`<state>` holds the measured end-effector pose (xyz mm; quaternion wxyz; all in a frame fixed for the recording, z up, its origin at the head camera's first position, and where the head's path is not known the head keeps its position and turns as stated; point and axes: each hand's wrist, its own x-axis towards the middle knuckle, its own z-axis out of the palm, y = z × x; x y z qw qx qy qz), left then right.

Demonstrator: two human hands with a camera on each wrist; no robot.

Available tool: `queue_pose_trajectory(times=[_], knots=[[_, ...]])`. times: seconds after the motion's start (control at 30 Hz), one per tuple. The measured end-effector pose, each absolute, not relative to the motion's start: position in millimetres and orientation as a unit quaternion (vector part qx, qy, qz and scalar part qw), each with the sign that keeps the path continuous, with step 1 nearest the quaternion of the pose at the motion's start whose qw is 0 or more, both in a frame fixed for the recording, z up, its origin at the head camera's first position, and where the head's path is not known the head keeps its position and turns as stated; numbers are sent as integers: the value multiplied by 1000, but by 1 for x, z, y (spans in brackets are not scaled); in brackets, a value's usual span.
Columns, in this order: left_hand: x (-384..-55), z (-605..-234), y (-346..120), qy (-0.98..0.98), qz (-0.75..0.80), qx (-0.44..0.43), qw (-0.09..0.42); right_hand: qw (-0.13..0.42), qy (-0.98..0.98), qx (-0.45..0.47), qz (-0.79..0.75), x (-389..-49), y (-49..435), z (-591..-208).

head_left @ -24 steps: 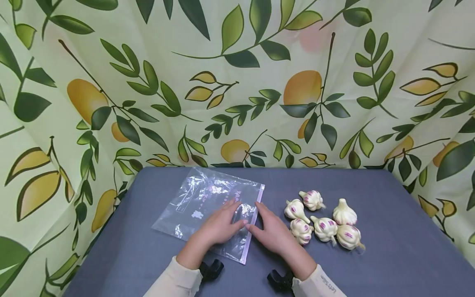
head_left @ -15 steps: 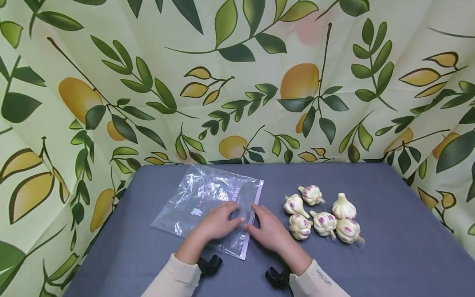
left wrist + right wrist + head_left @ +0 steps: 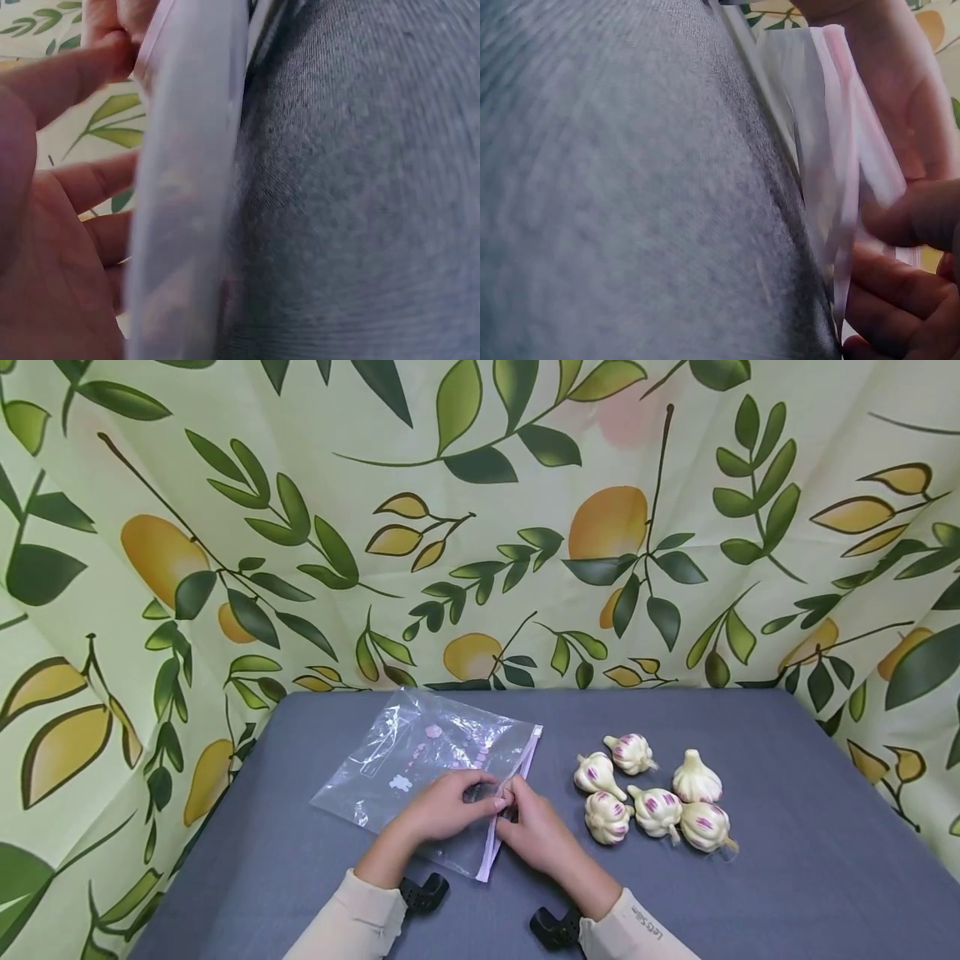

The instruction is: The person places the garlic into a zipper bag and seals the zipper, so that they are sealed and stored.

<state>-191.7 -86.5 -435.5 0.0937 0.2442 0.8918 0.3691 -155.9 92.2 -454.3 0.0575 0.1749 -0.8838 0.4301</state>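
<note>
A clear zip bag (image 3: 420, 752) with pale pink print lies on the table, its pinkish zip edge (image 3: 529, 752) facing right. Between thumb and fingers, my right hand (image 3: 543, 831) pinches this edge. In the right wrist view, the right thumb (image 3: 911, 214) sits against the parted lips of the bag (image 3: 821, 112), with fingers behind. My left hand (image 3: 450, 806) holds the same edge with thumb and index fingertips, right beside the right fingertips. The left thumb (image 3: 52, 82) reaches to the edge in the left wrist view, while the other fingers extend partly behind the plastic.
Several garlic bulbs (image 3: 657, 814) with purple streaks are grouped on the table right of my right hand. A grey-blue cloth covers the table (image 3: 787, 893). Behind it hangs a leaf-and-fruit printed curtain (image 3: 480, 527). Black wrist cameras (image 3: 425, 893) sit under both wrists.
My hands have come together at the zip edge, and the right fingers have curled onto it. The edge has lifted and bent, and the view has tilted slightly downward.
</note>
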Motion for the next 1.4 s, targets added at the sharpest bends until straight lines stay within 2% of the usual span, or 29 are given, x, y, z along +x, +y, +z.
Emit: queue_pose_trajectory(times=[0.17, 0.37, 0.53, 0.87, 0.97, 1.2, 1.4], knots=[[-190, -433, -83, 897, 358, 241, 96, 62, -887, 200, 411, -157, 93, -457], [-189, -436, -80, 905, 356, 220, 72, 64, -882, 244, 399, -159, 94, -462], [-191, -440, -76, 906, 373, 198, 36, 49, -889, 278, 361, -160, 95, -466], [-190, -441, -74, 915, 365, 167, -36, 6, -901, 281, 331, -158, 97, -466], [-193, -445, -77, 907, 391, 151, -44, -2, -906, 269, 328, -158, 96, -465], [-203, -458, -89, 853, 511, 99, -27, 39, -917, 235, 319, -161, 100, -465], [-208, -462, -92, 796, 597, 83, -57, 60, -920, 221, 318, -164, 102, -465]])
